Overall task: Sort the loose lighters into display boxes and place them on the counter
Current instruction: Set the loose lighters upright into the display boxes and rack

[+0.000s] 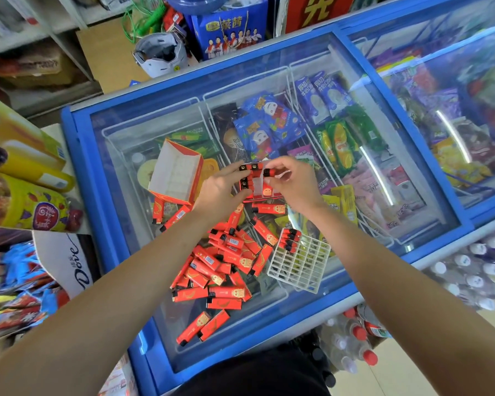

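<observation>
Shop shelves and stacked goods ring a chest freezer (103,178) with a blue frame and a sliding glass lid; ice-cream packets (266,124) show through the glass. On the lid, from its middle towards the near edge, lies a heap of loose lighters (226,261), red with black tops, pointing every way. Towards the left edge an empty display box (175,178) sits tilted, red outside and white inside, its open top showing. Just right of the heap, a white plastic grid (300,264) lies flat with a few lighters standing in its far corner.

Beyond the heap both hands meet over a part-filled holder (256,182), with black lighter tops lined along its far and left sides. The left hand (220,190) grips the holder's left side, fingers curled over it. The right hand (295,184) pinches a single lighter (270,172) between thumb and forefinger at the far right end of the row. I cannot tell whether the holder rests on the glass.
</observation>
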The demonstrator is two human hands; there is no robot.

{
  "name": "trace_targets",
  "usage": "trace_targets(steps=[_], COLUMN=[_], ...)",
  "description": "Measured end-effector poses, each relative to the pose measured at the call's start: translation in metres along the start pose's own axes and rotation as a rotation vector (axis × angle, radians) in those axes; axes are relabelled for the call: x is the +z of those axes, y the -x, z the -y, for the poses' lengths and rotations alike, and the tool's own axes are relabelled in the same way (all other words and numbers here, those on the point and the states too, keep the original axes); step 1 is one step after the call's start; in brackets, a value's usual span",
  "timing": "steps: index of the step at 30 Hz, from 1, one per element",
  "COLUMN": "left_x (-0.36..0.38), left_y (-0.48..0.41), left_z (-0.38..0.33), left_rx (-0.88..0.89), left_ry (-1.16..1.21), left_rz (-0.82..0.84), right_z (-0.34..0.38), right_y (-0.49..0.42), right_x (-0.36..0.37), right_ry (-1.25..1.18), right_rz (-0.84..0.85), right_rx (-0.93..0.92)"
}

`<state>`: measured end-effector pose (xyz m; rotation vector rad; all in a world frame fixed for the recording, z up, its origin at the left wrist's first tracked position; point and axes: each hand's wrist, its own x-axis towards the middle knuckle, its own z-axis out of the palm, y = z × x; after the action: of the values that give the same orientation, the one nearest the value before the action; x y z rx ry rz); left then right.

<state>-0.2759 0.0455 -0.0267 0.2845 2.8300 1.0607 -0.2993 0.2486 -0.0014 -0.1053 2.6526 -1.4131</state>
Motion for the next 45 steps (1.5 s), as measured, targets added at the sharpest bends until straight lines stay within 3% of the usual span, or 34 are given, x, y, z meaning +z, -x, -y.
trace_targets(steps=[6,16,25,34,45], left_x=[-0.009,0.009,0.005,0.007,0.006], left_y=[-0.001,0.073,0.130,0.140,0.140], left_z=[0.000,-0.038,-0.021,-0.025,-0.021], left_rx=[0.040,0.137,-0.097,-0.295,-0.277], left_ry=[0.028,0.011,0.051,0.167,0.163], left_rz=[0.083,-0.133,-0.134,-0.148,-0.109], right_z=[0.003,-0.032,-0.043,-0.048,-0.052], right_y=[0.006,0.106,0.191,0.194,0.179], right_x=[-0.009,-0.062,-0.035,0.006,0.016], right_ry=[-0.035,-0.155,-0.203,-0.109,0.021], right_rz=[-0.021,-0.275,-0.226,-0.278,-0.258], right_rx=[0.028,0.190,0.238,0.153,-0.029])
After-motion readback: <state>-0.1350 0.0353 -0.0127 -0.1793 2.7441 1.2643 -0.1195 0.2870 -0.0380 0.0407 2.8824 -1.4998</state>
